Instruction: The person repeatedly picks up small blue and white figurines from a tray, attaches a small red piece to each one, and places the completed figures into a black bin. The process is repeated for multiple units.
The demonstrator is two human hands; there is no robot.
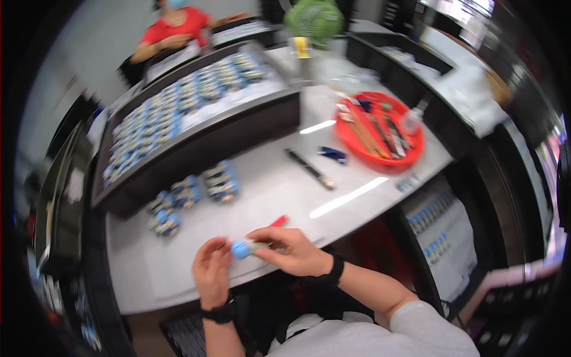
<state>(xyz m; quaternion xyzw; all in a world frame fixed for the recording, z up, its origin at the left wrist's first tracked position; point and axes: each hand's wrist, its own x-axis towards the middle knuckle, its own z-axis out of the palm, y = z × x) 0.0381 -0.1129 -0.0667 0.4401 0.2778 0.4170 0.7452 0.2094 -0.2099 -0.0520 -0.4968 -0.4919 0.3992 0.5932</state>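
Over the near edge of the white table (262, 196), my right hand (294, 253) pinches a small figurine (241, 250) with a round light-blue end and a pale body. Its thumb and fingers close on the pale part. Beside the blue end is my left hand (212, 271), fingers raised, loosely bent and somewhat apart; whether they touch the figurine I cannot tell. A short red piece (279, 221) lies just beyond my right hand. Small groups of similar blue-and-pale figurines (221, 181) stand on the table farther left.
A dark-walled tray (208, 143) with rows of figurines fills the back left. To the right are a red basin (419, 146) of brushes and tools, a dark-handled brush (309, 168) and a dark blue item (332, 154). A person in red (178, 27) sits beyond; a green fan (315, 22) stands behind.
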